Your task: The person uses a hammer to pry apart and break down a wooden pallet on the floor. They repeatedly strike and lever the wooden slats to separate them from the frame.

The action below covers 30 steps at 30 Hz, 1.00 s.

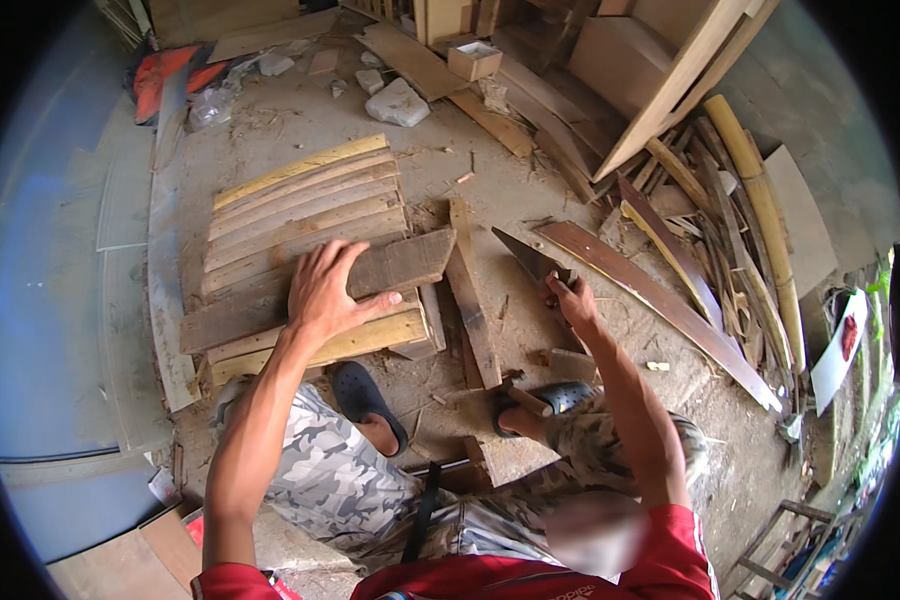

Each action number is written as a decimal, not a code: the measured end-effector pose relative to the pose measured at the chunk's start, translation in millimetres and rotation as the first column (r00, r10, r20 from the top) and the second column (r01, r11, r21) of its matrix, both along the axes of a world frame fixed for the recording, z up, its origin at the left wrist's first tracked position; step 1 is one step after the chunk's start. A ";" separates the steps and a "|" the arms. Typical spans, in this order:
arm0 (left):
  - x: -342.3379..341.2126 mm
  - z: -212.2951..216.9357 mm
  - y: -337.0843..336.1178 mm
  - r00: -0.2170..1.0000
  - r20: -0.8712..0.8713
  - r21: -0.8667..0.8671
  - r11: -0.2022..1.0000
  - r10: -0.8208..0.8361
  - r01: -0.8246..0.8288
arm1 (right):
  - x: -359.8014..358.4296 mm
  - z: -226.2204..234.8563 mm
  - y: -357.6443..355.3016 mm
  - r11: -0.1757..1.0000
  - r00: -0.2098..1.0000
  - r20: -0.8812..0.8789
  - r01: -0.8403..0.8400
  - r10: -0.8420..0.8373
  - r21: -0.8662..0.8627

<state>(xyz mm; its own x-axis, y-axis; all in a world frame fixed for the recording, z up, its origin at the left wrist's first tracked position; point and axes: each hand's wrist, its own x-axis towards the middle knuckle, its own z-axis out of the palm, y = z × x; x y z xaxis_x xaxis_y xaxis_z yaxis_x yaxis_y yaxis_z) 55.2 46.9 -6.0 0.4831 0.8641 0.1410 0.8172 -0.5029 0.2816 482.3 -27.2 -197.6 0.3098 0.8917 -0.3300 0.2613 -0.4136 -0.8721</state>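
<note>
My left hand (328,292) lies with fingers spread and thumb out on a dark weathered plank (402,262), pressing on its top without wrapping round it. That plank rests slantwise across a slatted wooden platform (305,215) of pale boards, its angled right end sticking out past the edge. To the right, my right hand (572,300) is closed round the handle of a handsaw; most of the handle is hidden in the fingers. The saw's dark blade (522,252) points away and to the left, apart from the plank.
A narrow board (472,295) stands between platform and saw. Long brown boards (650,300) and a scrap pile with a bamboo pole (755,210) lie at right. A hammer-like tool (528,400) is by my right shoe (560,396). Farther off are a white stone block (398,103) and small box (474,60).
</note>
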 end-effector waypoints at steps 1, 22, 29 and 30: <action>7.0 -0.7 -5.6 0.990 0.096 0.282 0.957 -0.103 0.072 | 12.6 1.5 -8.9 0.993 0.988 0.105 -0.116 0.118 -0.018; 244.1 -287.9 -235.7 0.815 -0.197 -0.939 -0.345 0.545 0.003 | -9.1 243.9 -131.6 0.997 0.858 0.512 0.068 -0.039 -0.038; 263.8 -326.5 -262.7 0.773 -0.146 -0.963 -0.266 0.617 0.031 | 4.7 255.2 -131.4 0.992 0.876 0.469 0.125 -0.117 0.014; 264.7 -351.7 -266.6 0.726 -0.174 -0.969 -0.247 0.665 -0.006 | 1.8 263.2 -127.4 0.993 0.878 0.466 0.111 -0.115 0.036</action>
<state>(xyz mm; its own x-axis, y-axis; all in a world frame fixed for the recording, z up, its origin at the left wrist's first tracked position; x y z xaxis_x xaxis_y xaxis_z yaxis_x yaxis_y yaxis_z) 319.9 -219.7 -357.7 0.2486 0.2072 -0.9462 0.4031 0.8661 0.2956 484.1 -154.6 65.6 0.5247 0.8433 -0.1159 0.5903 -0.4586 -0.6642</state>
